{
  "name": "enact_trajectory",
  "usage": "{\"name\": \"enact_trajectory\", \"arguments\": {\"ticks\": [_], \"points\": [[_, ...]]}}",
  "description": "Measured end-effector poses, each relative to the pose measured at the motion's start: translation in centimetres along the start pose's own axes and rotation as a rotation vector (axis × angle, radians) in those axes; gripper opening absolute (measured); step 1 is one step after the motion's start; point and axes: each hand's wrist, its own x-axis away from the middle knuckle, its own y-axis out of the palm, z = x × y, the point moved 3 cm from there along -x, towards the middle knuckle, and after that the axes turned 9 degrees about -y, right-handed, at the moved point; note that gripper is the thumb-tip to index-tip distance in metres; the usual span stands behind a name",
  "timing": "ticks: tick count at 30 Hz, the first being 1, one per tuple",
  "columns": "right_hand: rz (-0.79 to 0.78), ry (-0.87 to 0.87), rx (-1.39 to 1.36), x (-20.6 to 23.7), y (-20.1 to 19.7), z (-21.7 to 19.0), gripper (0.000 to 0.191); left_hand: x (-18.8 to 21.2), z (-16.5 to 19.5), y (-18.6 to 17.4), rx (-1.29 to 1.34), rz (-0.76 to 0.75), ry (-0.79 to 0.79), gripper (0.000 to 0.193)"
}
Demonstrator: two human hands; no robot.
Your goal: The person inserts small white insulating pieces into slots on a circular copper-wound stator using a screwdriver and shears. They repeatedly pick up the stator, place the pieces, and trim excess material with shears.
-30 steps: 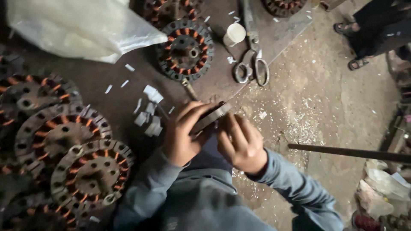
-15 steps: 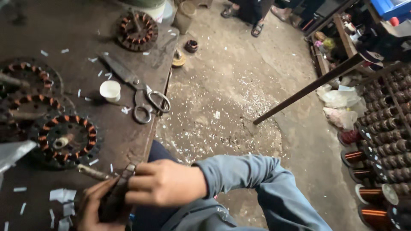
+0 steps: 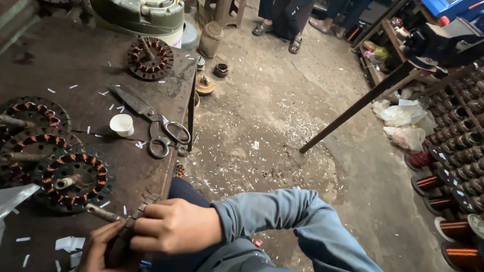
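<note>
Copper-wound stators lie about a dark, worn workbench [image 3: 75,75] scattered with white paper scraps. At its near edge both hands grip one small dark metal piece [image 3: 132,225], which sits at the bottom of the view just over the bench's front corner. The right hand [image 3: 174,225] curls around its upper end, fingers folded tight over it and knuckles facing up. The left hand [image 3: 103,247], partly cut off by the lower edge, closes around the lower end from below, its thumb lying along the piece. What exactly the piece is cannot be told, since the hands hide most of it.

Just beside the hands, a stator [image 3: 73,180] with orange-brown coils rests flat on the bench, a short shaft poking from its middle. More stators overlap one another towards the left edge. Further up the bench lie large scissors [image 3: 154,123] with their loops near the bench edge, and a small white cup [image 3: 122,124] stands just left of them. Another stator [image 3: 149,58] lies near the far corner. Grey-blue sleeves cover both arms. Across the dusty concrete floor, spools of copper wire [image 3: 454,229] sit at the right
</note>
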Motion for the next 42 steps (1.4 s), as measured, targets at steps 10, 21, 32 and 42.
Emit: {"name": "enact_trajectory", "arguments": {"ticks": [10,21,32,42], "points": [[0.104,-0.088,0.099,1.4,1.0,-0.7,0.008,-1.3,-1.0,0.5,0.038,0.066,-0.095,0.051],[0.245,0.189,-0.193,2.9,-1.5,0.9,0.046,-2.1,0.5,0.3,0.037,0.039,-0.149,0.036],[0.284,0.387,-0.648,4.7,2.7,-0.3,0.050,-0.3,-0.2,1.5,-0.021,0.108,-0.197,0.034],[0.308,0.332,-0.622,5.0,1.9,-0.9,0.046,1.3,6.4,3.0,-0.229,0.342,-0.265,0.032]]}}
